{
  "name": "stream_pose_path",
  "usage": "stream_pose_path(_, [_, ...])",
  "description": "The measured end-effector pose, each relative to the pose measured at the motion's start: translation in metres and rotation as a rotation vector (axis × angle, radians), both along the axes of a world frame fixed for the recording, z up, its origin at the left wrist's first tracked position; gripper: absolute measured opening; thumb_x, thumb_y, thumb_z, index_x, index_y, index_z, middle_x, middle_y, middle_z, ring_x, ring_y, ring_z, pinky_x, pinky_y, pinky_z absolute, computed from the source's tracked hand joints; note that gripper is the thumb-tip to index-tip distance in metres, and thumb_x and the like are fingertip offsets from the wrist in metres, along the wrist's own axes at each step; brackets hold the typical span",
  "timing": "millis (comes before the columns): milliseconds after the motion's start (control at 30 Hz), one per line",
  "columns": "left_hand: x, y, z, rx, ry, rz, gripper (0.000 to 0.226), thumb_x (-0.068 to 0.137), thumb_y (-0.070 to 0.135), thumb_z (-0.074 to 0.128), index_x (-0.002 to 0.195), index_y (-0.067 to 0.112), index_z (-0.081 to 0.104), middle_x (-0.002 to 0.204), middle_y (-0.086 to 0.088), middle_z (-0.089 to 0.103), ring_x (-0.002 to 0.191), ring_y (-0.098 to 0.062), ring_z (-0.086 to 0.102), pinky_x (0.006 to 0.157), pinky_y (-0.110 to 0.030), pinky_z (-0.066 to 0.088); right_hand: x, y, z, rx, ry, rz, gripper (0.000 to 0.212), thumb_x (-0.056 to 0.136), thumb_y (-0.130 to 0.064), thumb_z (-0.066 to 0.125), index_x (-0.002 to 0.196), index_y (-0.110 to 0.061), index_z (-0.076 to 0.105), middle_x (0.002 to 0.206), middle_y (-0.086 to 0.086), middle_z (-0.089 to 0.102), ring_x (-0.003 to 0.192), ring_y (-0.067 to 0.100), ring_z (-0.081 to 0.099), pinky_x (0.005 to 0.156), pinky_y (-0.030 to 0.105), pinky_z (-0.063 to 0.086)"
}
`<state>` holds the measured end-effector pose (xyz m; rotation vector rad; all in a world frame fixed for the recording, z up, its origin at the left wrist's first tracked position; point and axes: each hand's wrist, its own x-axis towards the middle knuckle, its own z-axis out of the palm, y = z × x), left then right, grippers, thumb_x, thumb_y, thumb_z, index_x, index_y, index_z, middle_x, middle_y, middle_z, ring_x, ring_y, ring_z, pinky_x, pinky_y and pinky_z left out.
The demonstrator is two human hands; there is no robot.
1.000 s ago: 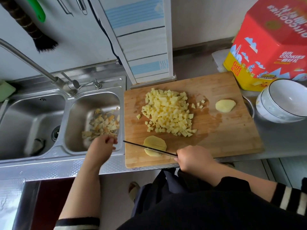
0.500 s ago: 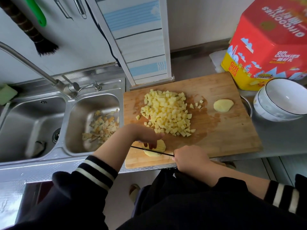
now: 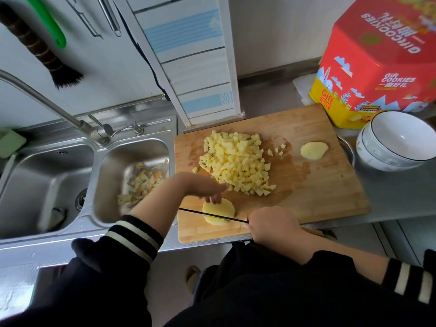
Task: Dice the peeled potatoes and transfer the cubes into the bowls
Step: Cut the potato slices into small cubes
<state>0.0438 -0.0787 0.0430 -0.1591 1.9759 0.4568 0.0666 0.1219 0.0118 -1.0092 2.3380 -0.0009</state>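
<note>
Low in the frame's centre, the left hand steadies the potato piece with its fingertips while the right hand grips the knife across it (keep those fingertips tucked back); diced cubes wait mid-board, bowls sit at the right edge.

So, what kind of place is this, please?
Most likely a home kitchen: a double steel sink with a tap, a wooden cutting board with diced potato, and white bowls on the counter.
</note>
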Motion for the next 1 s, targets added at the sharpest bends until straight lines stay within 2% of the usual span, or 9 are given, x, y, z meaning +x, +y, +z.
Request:
stream_pose_path(67, [-0.002, -0.012, 0.024, 0.026, 0.349, 0.159, 0.052, 0.105, 0.043, 0.024, 0.112, 0.013, 0.066, 0.111, -0.003, 0.068, 0.100, -0.015, 0.062, 0.101, -0.037, 0.045, -0.002, 0.004, 0.001, -0.010, -0.019, -0.039, 0.021, 0.097, -0.025, 0.044, 0.092, -0.016, 0.062, 0.079, -0.003, 0.057, 0.078, 0.021, 0.059, 0.055, 0.028, 0.036])
stream_pose_path(200, [0.025, -0.031, 0.043, -0.158, 1.428, 0.648, 0.016, 0.100, 0.020, 0.050, 0.100, 0.016, 0.065, 0.096, 0.009, 0.059, 0.084, -0.008, 0.055, 0.075, -0.026, 0.047, -0.007, 0.009, 0.009, -0.040, -0.027, -0.129, 0.029, 0.100, -0.033, 0.042, 0.091, -0.014, 0.061, 0.072, -0.004, 0.052, 0.073, 0.020, 0.057, 0.054, 0.030, 0.036])
stream_pose_path(267, [0.049, -0.037, 0.022, -0.286, 1.812, 0.561, 0.011, 0.096, 0.012, 0.053, 0.101, 0.006, 0.061, 0.097, -0.005, 0.060, 0.089, -0.018, 0.052, 0.078, -0.032, 0.044, -0.010, 0.011, 0.012, -0.045, -0.025, -0.198, 0.032, 0.102, -0.042, 0.038, 0.086, -0.019, 0.054, 0.073, -0.005, 0.052, 0.070, 0.017, 0.054, 0.057, 0.030, 0.040])
stream_pose_path(300, [0.062, -0.037, 0.005, -0.315, 1.871, 0.394, 0.012, 0.094, 0.012, 0.056, 0.103, 0.004, 0.058, 0.097, -0.012, 0.061, 0.090, -0.023, 0.051, 0.079, -0.035, 0.042, -0.011, 0.012, 0.012, -0.050, -0.026, -0.244, 0.033, 0.101, -0.045, 0.038, 0.085, -0.020, 0.053, 0.074, -0.006, 0.053, 0.067, 0.015, 0.052, 0.056, 0.029, 0.039])
stream_pose_path(400, [0.091, -0.028, -0.050, -0.205, 1.547, -0.066, 0.038, 0.092, 0.039, 0.063, 0.115, 0.012, 0.053, 0.110, -0.014, 0.062, 0.102, -0.029, 0.055, 0.084, -0.040, 0.046, -0.014, 0.014, 0.008, -0.093, -0.025, -0.355, 0.034, 0.100, -0.047, 0.040, 0.087, -0.020, 0.055, 0.071, -0.006, 0.054, 0.059, 0.010, 0.048, 0.049, 0.026, 0.035])
stream_pose_path(500, [0.099, -0.006, -0.075, -0.258, 0.930, -0.180, 0.081, 0.081, 0.053, 0.068, 0.147, 0.025, 0.029, 0.148, -0.003, 0.036, 0.135, -0.028, 0.032, 0.104, -0.050, 0.041, -0.017, 0.016, 0.003, -0.179, -0.058, -0.465, 0.031, 0.099, -0.046, 0.044, 0.078, -0.023, 0.050, 0.065, -0.007, 0.052, 0.055, 0.009, 0.048, 0.047, 0.025, 0.033])
stream_pose_path(567, [0.093, 0.000, -0.079, -0.293, 0.693, -0.237, 0.103, 0.078, 0.046, 0.075, 0.154, 0.028, 0.008, 0.158, 0.002, 0.014, 0.145, -0.024, 0.016, 0.112, -0.045, 0.035, -0.017, 0.016, 0.000, -0.215, -0.074, -0.503, 0.031, 0.099, -0.045, 0.046, 0.078, -0.022, 0.051, 0.063, -0.006, 0.053, 0.055, 0.010, 0.049, 0.047, 0.026, 0.034])
stream_pose_path(833, [0.059, 0.002, -0.079, -0.281, 0.625, -0.375, 0.089, 0.080, 0.032, 0.075, 0.151, 0.022, 0.022, 0.151, -0.001, 0.026, 0.130, -0.022, 0.032, 0.087, -0.030, 0.051, -0.017, 0.018, 0.003, -0.267, -0.081, -0.507, 0.037, 0.098, -0.044, 0.049, 0.066, -0.027, 0.039, 0.061, -0.008, 0.048, 0.055, 0.007, 0.046, 0.048, 0.027, 0.031])
stream_pose_path(1000, [0.061, -0.001, -0.081, -0.261, 0.623, -0.309, 0.085, 0.080, 0.036, 0.076, 0.147, 0.020, 0.027, 0.148, 0.000, 0.029, 0.127, -0.022, 0.035, 0.084, -0.031, 0.053, -0.020, 0.019, 0.004, -0.253, -0.077, -0.514, 0.037, 0.097, -0.044, 0.049, 0.066, -0.027, 0.040, 0.062, -0.008, 0.050, 0.056, 0.008, 0.048, 0.048, 0.027, 0.032])
